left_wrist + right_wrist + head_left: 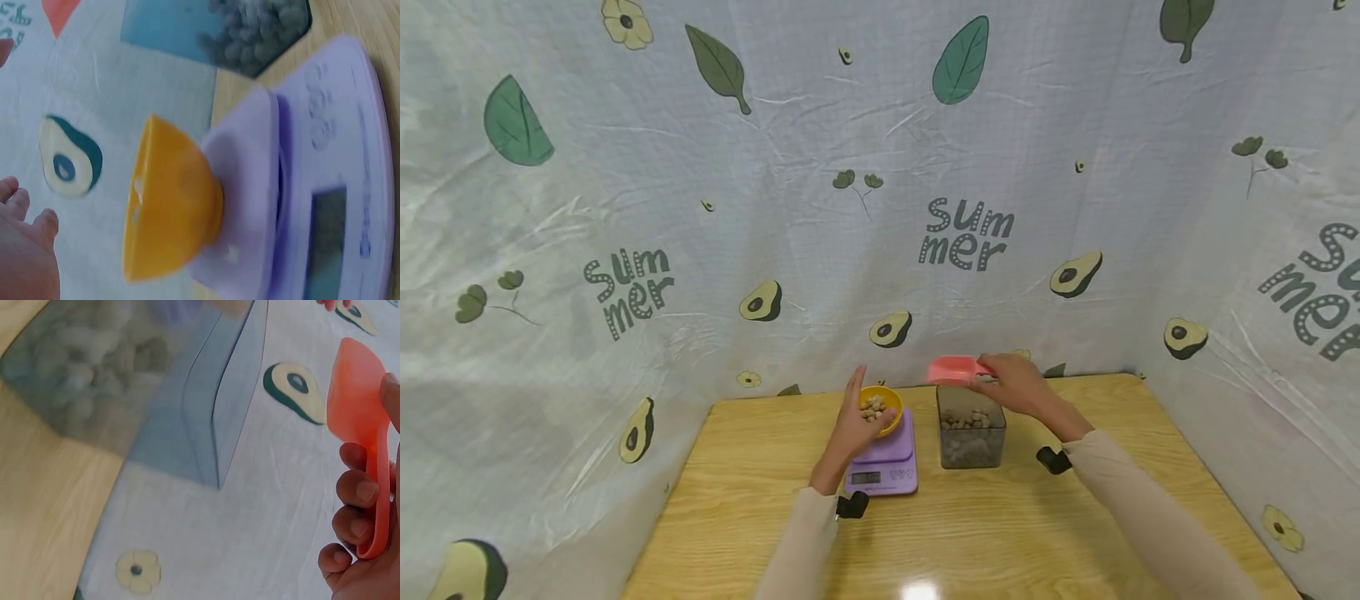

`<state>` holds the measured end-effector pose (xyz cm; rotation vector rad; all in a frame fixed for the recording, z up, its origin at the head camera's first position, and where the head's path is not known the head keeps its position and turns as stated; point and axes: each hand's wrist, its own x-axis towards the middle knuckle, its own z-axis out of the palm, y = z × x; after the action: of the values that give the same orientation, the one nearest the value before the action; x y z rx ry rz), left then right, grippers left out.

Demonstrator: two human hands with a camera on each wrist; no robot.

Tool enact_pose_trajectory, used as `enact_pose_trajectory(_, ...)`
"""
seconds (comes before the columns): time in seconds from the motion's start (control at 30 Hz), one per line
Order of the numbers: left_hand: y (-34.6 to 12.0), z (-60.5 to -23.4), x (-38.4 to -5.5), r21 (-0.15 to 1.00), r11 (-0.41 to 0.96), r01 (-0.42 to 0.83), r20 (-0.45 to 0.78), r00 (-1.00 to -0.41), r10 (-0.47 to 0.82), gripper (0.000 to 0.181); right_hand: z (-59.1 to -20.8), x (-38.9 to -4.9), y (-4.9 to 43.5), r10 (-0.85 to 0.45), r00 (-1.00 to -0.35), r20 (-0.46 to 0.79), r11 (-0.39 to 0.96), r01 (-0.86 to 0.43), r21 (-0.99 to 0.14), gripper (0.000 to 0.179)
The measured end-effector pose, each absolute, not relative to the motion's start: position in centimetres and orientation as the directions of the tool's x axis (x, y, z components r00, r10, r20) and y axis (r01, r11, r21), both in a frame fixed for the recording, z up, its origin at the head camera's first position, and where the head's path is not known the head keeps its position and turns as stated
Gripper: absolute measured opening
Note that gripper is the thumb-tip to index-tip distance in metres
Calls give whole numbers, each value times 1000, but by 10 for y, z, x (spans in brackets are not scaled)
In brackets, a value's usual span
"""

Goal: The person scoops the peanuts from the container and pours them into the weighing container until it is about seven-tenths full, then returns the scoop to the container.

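My right hand (1017,383) grips the handle of a coral-red scoop (359,390), its fingers curled round it. In the head view the scoop hangs over the back of a see-through square container (972,450), partly filled with small rounded tan lumps. No lumps show in the scoop's visible part. My left hand (853,429) is spread in front of a yellow bowl (891,393), overlapping it in the head view. The left wrist view shows the fingers apart from the bowl's rim. Similar lumps (874,407) lie in the bowl, which sits on a purple kitchen scale (883,450).
Both scale and container stand near the back edge of a wooden table (970,533). A whitish sheet (820,275) printed with avocados, leaves and lettering hangs behind and at both sides. The scale's display (866,477) faces me; its digits are unreadable.
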<state>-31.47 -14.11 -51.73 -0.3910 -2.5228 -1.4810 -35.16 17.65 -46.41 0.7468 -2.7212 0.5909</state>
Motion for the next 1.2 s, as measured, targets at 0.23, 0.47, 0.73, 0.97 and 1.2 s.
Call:
enact_pose_trajectory(0.23,-112,-511,-312,810,460,363,265,-927,265,102,-463,-343,201,-457,-819,347,807,-546,-225,39)
enact_pose_trajectory(0.47,-78,-513,-314,783,496,374,188,-904,385,107,-460,-341,207,-569,-762,310,785,-615,-71,38)
enact_pose_trajectory(0.73,-54,-532,-324,783,544,301,81,-917,390,115,-456,-343,202,-678,-712,181,734,-651,191,38)
enact_pose_trajectory(0.97,-51,-543,-327,810,508,292,59,-903,425,112,-444,-344,187,-722,-689,68,664,-661,350,47)
enact_pose_trajectory(1.2,-49,-547,-328,823,476,310,77,-891,447,108,-439,-345,163,-714,-689,-123,568,-673,473,31)
